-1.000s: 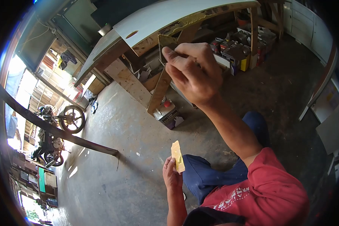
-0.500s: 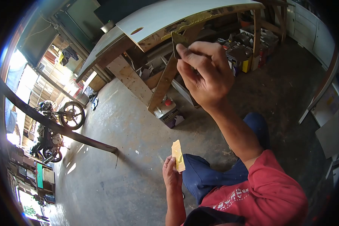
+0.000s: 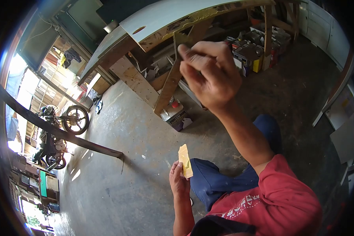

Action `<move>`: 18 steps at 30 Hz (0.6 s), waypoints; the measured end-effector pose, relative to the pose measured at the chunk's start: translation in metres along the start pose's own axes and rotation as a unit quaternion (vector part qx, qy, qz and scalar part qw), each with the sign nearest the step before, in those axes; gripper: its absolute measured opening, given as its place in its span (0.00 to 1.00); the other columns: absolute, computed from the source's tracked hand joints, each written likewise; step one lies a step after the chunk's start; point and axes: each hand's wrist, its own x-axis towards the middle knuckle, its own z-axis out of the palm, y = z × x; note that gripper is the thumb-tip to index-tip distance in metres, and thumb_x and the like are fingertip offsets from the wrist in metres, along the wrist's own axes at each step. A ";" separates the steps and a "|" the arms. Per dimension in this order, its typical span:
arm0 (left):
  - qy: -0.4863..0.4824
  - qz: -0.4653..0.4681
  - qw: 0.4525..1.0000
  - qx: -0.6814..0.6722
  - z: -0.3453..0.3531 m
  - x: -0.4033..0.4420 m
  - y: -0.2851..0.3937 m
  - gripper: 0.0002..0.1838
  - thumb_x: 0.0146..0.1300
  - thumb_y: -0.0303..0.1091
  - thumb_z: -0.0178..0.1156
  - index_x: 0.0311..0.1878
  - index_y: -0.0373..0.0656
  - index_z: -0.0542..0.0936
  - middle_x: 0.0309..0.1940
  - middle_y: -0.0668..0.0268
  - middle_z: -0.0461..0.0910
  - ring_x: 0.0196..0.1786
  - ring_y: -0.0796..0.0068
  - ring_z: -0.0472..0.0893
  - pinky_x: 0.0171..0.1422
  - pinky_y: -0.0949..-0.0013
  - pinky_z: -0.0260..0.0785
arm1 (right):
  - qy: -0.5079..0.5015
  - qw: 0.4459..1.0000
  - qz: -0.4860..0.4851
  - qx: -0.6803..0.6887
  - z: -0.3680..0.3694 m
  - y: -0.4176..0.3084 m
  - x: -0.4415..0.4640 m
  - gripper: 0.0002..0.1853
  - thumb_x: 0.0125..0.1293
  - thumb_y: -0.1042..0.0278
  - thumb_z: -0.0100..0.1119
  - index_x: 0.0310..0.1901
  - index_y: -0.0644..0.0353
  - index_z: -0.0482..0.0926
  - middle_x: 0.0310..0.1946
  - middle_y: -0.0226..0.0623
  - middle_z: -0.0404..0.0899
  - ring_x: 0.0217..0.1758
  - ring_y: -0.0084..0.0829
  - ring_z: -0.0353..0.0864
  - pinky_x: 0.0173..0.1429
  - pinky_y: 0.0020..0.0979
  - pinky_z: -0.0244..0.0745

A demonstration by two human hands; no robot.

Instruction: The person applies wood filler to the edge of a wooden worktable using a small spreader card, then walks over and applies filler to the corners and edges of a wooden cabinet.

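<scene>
My right hand [image 3: 212, 74] is raised at the edge of a white-topped bench. Its fingers are pinched on a thin flat putty spreader [image 3: 178, 41], mostly hidden by the thumb and blurred. Yellowish putty [image 3: 202, 15] is smeared along the bench's wooden edge, just above this hand. Lower down, beside my knee, my left hand [image 3: 178, 177] grips a flat pale-yellow piece [image 3: 185, 160] by its left side, with a dab of putty on it. The white benchtop [image 3: 157, 17] has an oval hole [image 3: 139, 30] near its left end.
A rectangular can [image 3: 177, 116] with a red cap stands on the floor by the bench's slanted wooden leg [image 3: 167, 90]. Several cans and boxes [image 3: 251, 55] sit under the bench. A dark beam [image 3: 67, 135] crosses the left side, in front of a motorcycle [image 3: 75, 120].
My right hand has shifted slightly left, with the spreader a little lower and partly off the bench edge. My left hand still grips the yellow piece, nearly unmoved.
</scene>
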 end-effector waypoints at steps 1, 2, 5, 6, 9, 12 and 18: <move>0.001 0.000 1.000 0.001 -0.002 0.000 0.000 0.09 0.69 0.31 0.59 0.49 0.38 0.76 0.32 0.69 0.82 0.24 0.86 0.79 0.24 0.83 0.69 | 0.009 1.000 -0.014 -0.018 -0.001 0.006 -0.001 0.14 0.51 0.82 0.73 0.40 0.57 0.83 0.36 0.31 0.77 0.34 0.29 0.78 0.34 0.30 0.74; -0.004 0.000 1.000 0.005 -0.005 0.000 -0.001 0.09 0.69 0.31 0.59 0.49 0.39 0.76 0.31 0.69 0.82 0.24 0.86 0.79 0.24 0.83 0.69 | 0.018 0.999 -0.028 -0.036 -0.001 0.010 0.000 0.15 0.50 0.83 0.73 0.40 0.57 0.84 0.36 0.32 0.77 0.34 0.29 0.77 0.34 0.29 0.74; 0.001 0.001 1.000 0.012 -0.005 -0.001 0.001 0.09 0.69 0.31 0.59 0.48 0.39 0.76 0.31 0.70 0.82 0.25 0.86 0.79 0.24 0.83 0.69 | 0.025 0.997 -0.052 -0.053 0.006 0.018 0.000 0.17 0.50 0.82 0.74 0.43 0.57 0.84 0.37 0.31 0.77 0.36 0.29 0.77 0.35 0.29 0.74; 0.012 0.003 1.000 0.013 -0.003 -0.002 0.002 0.09 0.69 0.32 0.59 0.48 0.39 0.76 0.31 0.70 0.82 0.25 0.86 0.79 0.24 0.83 0.68 | 0.032 0.995 -0.064 -0.066 0.009 0.020 -0.002 0.17 0.51 0.82 0.74 0.43 0.57 0.83 0.37 0.31 0.77 0.36 0.29 0.77 0.35 0.29 0.75; 0.030 0.006 0.999 0.017 0.001 -0.003 0.003 0.09 0.69 0.32 0.59 0.48 0.39 0.76 0.31 0.70 0.82 0.26 0.86 0.79 0.24 0.83 0.69 | 0.052 0.993 -0.088 -0.062 0.024 0.026 -0.006 0.16 0.49 0.86 0.74 0.40 0.60 0.85 0.38 0.33 0.79 0.34 0.27 0.77 0.31 0.26 0.72; 0.026 0.002 1.000 0.017 -0.001 -0.001 0.002 0.09 0.69 0.32 0.59 0.48 0.39 0.76 0.31 0.70 0.82 0.26 0.87 0.80 0.25 0.83 0.69 | 0.038 0.995 -0.064 -0.060 0.025 0.021 -0.009 0.15 0.49 0.84 0.75 0.39 0.60 0.84 0.38 0.33 0.79 0.33 0.27 0.77 0.32 0.28 0.73; -0.016 -0.004 1.000 0.011 0.001 0.002 0.001 0.09 0.69 0.31 0.59 0.48 0.38 0.75 0.32 0.69 0.82 0.26 0.87 0.80 0.25 0.83 0.70 | -0.015 0.997 -0.056 -0.060 0.012 0.017 -0.018 0.13 0.52 0.79 0.74 0.39 0.56 0.83 0.38 0.29 0.77 0.33 0.30 0.77 0.35 0.31 0.76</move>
